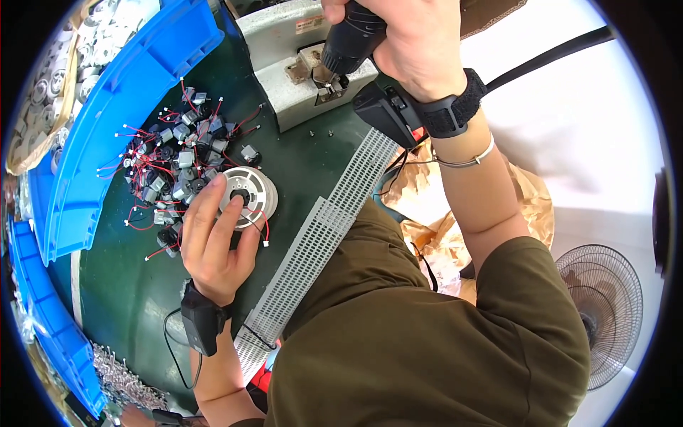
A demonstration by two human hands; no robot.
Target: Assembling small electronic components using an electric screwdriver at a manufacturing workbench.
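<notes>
My right hand is closed around a black electric screwdriver. Its nose points down into the pick-up spot of a light grey screw feeder, and the bit's exact contact is hard to make out. Lower left, my left hand grips a round white plastic housing on the green table, fingertips on top and thumb at the near side. A dark part sits in the housing's centre, and a red and black lead with a white plug hangs over its edge. Beyond that hand lies a heap of small motors with red wires.
Blue bins line the left side, with white round parts beyond. A white perforated strip runs along the table's near edge. Loose screws are piled lower left. Brown paper and a fan are at right.
</notes>
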